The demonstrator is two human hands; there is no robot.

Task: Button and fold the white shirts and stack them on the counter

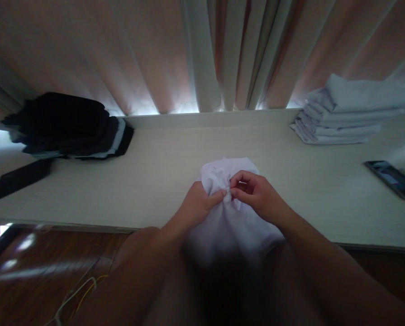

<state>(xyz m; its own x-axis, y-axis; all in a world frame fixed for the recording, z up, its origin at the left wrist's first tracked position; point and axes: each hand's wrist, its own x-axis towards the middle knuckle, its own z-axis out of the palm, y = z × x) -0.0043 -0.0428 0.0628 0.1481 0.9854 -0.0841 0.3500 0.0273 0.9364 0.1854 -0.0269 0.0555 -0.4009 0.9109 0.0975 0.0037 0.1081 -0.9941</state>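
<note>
A white garment [229,226], probably a shirt, is bunched at the table's front edge and hangs down over my lap. My left hand [205,199] grips it from the left, with the thumb pressed on the gathered cloth. From the right, my right hand [253,192] pinches the same spot between thumb and fingers. The fingertips of both hands almost meet there, and a small pale bit shows between them, too small to make out. Part of the cloth lies on the tabletop beyond my hands.
A pale table [168,158] runs across the view. Dark folded clothes [66,127] are stacked at the left, beside a flat black object [21,179]. Folded white clothes [351,111] are piled at the right, near a phone [394,179]. Curtains [154,54] hang behind; cables [75,296] lie on the floor.
</note>
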